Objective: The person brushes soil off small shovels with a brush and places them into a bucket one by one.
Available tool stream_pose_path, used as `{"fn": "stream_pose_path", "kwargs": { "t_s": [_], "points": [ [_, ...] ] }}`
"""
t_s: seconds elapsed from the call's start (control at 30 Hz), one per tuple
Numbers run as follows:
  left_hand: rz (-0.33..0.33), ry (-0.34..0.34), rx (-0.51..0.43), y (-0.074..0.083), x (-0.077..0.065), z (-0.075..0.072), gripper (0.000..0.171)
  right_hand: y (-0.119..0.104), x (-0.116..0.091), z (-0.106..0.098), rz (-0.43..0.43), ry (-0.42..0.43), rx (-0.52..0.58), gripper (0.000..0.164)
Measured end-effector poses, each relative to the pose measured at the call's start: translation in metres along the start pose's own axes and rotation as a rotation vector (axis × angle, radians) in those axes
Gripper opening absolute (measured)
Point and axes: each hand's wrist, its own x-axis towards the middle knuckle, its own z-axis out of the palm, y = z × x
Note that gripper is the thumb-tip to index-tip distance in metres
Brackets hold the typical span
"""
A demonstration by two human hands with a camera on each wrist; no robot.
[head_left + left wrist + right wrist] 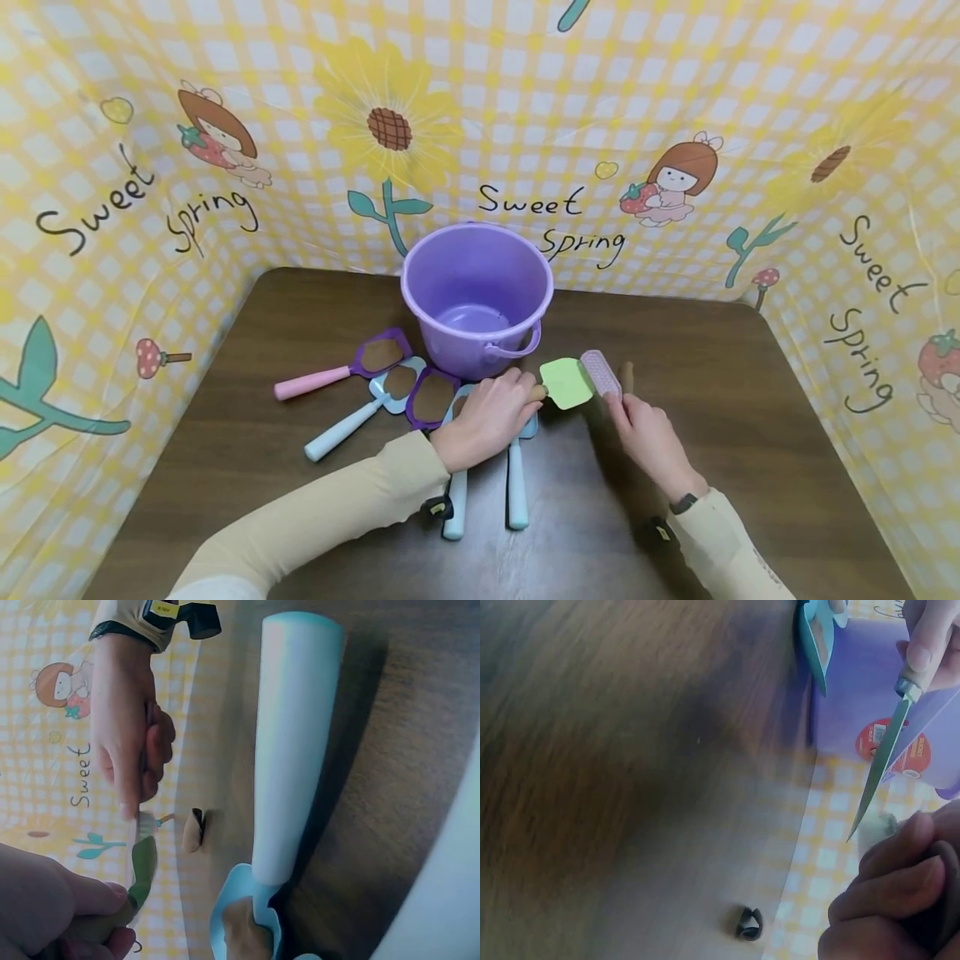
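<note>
One green paddle (566, 383) is gripped by the fingers (520, 385) of the left hand (483, 423), one pale pink tool (600, 372) by those of the right hand (654, 442) — both are held over the surface (705, 367), near the purple bucket (461, 348).

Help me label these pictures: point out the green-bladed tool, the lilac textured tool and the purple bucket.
Green-bladed tool (567, 383), head view, on the flat of its blade.
Lilac textured tool (601, 372), head view, on its textured face.
Purple bucket (480, 279), head view, on its inner back wall.
</note>
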Motion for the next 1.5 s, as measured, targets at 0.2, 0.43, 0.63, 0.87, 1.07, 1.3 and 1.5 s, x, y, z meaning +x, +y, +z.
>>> {"fn": "stream_pose_path", "kwargs": {
  "t_s": [0.2,0.43,0.63,0.87,1.07,1.3,1.5],
  "points": [
    [-0.06,-0.03,-0.028,-0.001,0.002,0.001,0.023,-0.004,-0.005,-0.003,-0.006,0.069,0.079,0.038],
    [-0.247,-0.171,-0.265,-0.002,0.008,-0.003,0.032,-0.017,-0.012,-0.004,-0.12,0.092,0.144,0.033],
    [-0.317,-0.281,-0.471,-0.005,0.01,-0.004,0.042,-0.025,-0.013,-0.002,-0.15,0.049,0.159,0.03],
    [-0.339,-0.29,-0.641,-0.006,0.012,-0.001,0.045,-0.025,-0.011,0.004,-0.141,0.009,0.152,0.033],
    [-0.343,-0.287,-0.735,-0.005,0.01,0.001,0.053,-0.019,-0.007,0.004,-0.069,0.02,0.101,0.039],
    [-0.401,-0.27,-0.796,-0.004,0.008,0.002,0.055,-0.016,-0.006,0.003,-0.068,0.058,0.126,0.04],
    [-0.39,-0.275,-0.836,-0.003,0.008,0.001,0.055,-0.017,-0.007,0.007,-0.091,0.012,0.133,0.038]
  ]
}}
